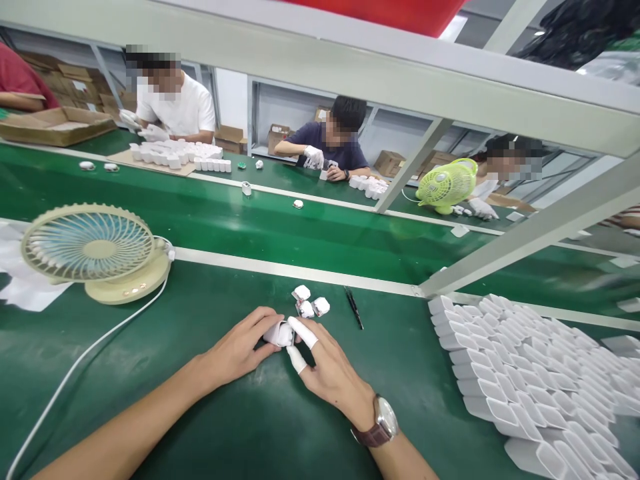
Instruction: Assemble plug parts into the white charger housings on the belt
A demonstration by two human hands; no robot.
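My left hand [239,348] is closed around a white plastic housing [271,333], held just above the green table. At the housing's right end sits a small rounded white part [285,335]. My right hand [333,363] pinches that part between thumb and index finger, both wearing white finger cots. How deep the part lies in the housing I cannot tell. Just beyond my hands, several small white assemblies [321,306] lie in a cluster. A thin black tool [354,308], perhaps tweezers, rests to their right.
Many empty white housings [530,373] stand packed together on the right. At left, a cream fan [95,247] trails a white cable [90,353] along the table. A metal post [525,227] slants up at right. Beyond the green conveyor belt [280,233], co-workers handle similar white pieces.
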